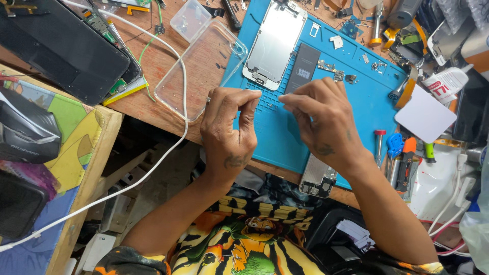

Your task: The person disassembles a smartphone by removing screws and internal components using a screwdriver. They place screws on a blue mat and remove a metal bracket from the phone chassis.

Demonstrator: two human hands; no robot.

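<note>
My left hand (227, 133) pinches its fingertips tight on something very small, too tiny for me to make out. My right hand (321, 122) pinches too, just beside it, and I cannot tell if it holds anything. Both hands hang over the near edge of the blue mat (367, 102). Just past them lie a black battery (302, 67) and an open phone shell (275, 40). A clear phone case (198, 71) sits to the left on the table (153, 61). If my pinch slips, I think the tiny bit could drop off the edge and get lost below.
</note>
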